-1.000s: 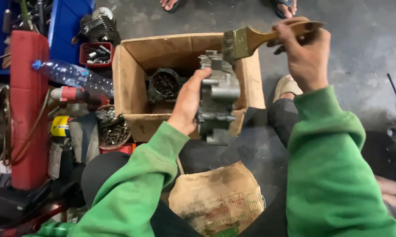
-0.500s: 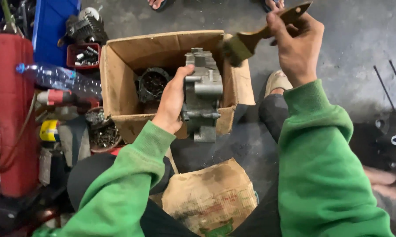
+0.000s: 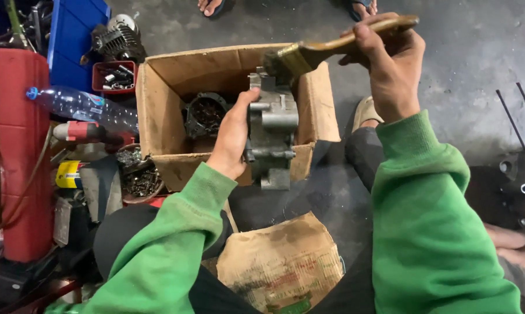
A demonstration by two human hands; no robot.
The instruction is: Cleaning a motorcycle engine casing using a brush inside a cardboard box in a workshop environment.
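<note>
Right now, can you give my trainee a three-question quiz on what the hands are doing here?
1. True or false: the left hand grips the grey metal engine part.
2. Which tool does the right hand hold: A screwdriver, B paintbrush, C wrench?
3. Where do the bristles of the paintbrush touch?

Key: 1 true. 2 B. 3 The top of the engine part, over the cardboard box.

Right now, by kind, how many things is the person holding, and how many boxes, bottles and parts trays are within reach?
Held metal engine part in the left hand: 1
Held paintbrush in the right hand: 1
Cardboard box: 1
Clear plastic bottle: 1
Red tray of small parts: 1
Round bowl of small hardware: 1
Total: 6
</note>
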